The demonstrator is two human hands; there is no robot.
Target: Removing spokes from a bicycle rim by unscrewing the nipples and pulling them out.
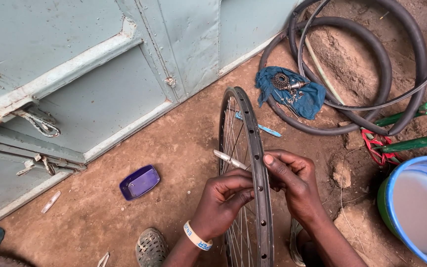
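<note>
Standing upright on the dirt floor, a bare bicycle wheel rim with thin spokes runs from the near edge toward the far metal door, and both hands meet on it. The left hand, with a pale wristband, is curled closed, its fingertips pinched against the rim's left side among the spokes. The right hand is also closed, thumb on top and fingers wrapped against the rim's right side. Whether either holds a small part between the fingertips cannot be told. Left of the rim lies a purple tray; far right, a blue cloth with metal parts lies beside black tyres.
</note>
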